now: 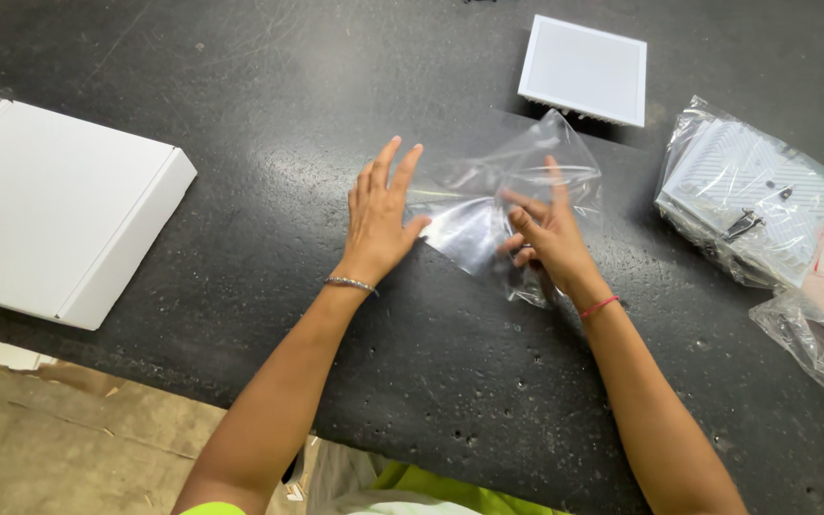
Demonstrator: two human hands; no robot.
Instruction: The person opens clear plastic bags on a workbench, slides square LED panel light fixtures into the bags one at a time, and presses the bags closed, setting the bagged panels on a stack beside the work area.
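Left hand (381, 217): lying spread, fingers flat, touching the bag's edge.
Right hand (545, 236): pinching the clear bag (507, 205).
Bag: lying on the black counter (269, 114), near the white panel (584, 69).

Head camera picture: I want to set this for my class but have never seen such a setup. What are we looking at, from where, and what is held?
The single view comes from a camera on a person's head, looking down at their own bare hands over a dark table. The left hand lies flat, fingers spread, at the edge of a clear plastic bag. The right hand pinches that bag. Around them: a white square panel, an open white box, and bagged parts at the right.
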